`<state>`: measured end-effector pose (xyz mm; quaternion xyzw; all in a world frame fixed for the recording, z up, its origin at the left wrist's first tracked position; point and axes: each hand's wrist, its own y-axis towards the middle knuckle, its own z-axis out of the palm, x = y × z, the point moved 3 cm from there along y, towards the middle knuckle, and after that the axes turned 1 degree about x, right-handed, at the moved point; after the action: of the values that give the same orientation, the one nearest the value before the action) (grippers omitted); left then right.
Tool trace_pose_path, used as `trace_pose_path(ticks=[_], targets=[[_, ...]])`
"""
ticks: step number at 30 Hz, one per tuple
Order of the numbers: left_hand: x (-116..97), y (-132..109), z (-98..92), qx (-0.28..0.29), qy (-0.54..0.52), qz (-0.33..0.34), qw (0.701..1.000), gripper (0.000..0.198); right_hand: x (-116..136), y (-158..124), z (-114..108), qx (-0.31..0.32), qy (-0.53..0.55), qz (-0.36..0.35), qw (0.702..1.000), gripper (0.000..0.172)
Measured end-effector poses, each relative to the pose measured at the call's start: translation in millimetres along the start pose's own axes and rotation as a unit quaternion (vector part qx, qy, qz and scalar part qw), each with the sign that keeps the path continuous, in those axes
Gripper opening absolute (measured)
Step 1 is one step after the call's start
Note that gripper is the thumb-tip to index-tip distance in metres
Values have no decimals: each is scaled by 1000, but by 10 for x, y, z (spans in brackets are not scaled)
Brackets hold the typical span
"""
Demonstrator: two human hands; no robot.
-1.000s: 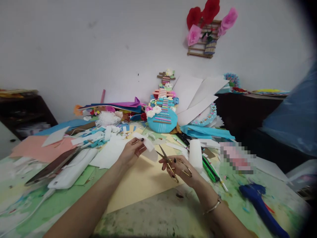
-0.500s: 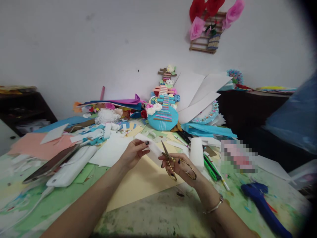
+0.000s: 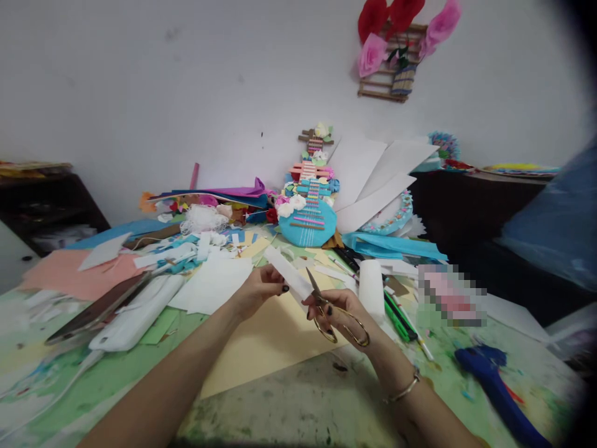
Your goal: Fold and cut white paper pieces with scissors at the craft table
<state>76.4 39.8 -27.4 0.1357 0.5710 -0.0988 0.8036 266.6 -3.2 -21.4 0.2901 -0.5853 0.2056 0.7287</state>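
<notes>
A narrow white paper strip (image 3: 290,274) is stretched at a slant between my two hands. My left hand (image 3: 262,287) is closed, pinching the strip's lower side between thumb and fingers. In my right hand (image 3: 342,311) are gold-handled scissors (image 3: 321,301), their blades pointing up and away beside the strip. The right fingertips also touch the strip's near end. Under both hands lies a cream paper sheet (image 3: 261,354). A white roll (image 3: 371,283) stands just beyond my right hand.
A blue glue gun (image 3: 501,389) lies at right. Green markers (image 3: 396,317) are beside the roll. At left are a white power bank (image 3: 135,314) with a cable and a dark phone (image 3: 96,308). A blue paper instrument model (image 3: 308,223) leans at the back among paper scraps.
My left hand has turned and slid slightly down and right along the strip. The strip now shows flatter and fuller. The scissors have barely moved.
</notes>
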Motion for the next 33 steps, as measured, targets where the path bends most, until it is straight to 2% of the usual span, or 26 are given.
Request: trace_pose_path(ticks=[2,6,8,10,13,16,19,22,25,33], targets=[[14,19,-67,-23,-5,5,1000,22,-12,3,-16,-5,-1,-8,1000,43],[-39,50,-282,-131,-52,57,988,8,-9,5,-16,-1,-2,-15,1000,45],[-114,49,-344,-146,-70,100,982,15,-2,5,-6,3,-2,-16,1000,45],[-192,39,-337,-101,-62,125,985,34,3,5,6,7,-3,-16,1000,44],[-259,14,-261,13,5,118,993,62,0,7,20,13,-11,-9,1000,41],[-253,1,-250,67,58,111,990,73,-4,8,30,21,-27,-3,999,41],[-189,16,-299,79,79,80,990,66,-14,6,43,30,-43,10,999,43],[-141,28,-351,40,112,47,992,42,-20,4,56,41,-54,18,998,42],[-161,21,-335,28,131,51,990,24,-9,1,68,55,-50,18,997,44],[-266,-21,-257,65,147,78,984,14,54,-1,85,75,19,5,997,42]])
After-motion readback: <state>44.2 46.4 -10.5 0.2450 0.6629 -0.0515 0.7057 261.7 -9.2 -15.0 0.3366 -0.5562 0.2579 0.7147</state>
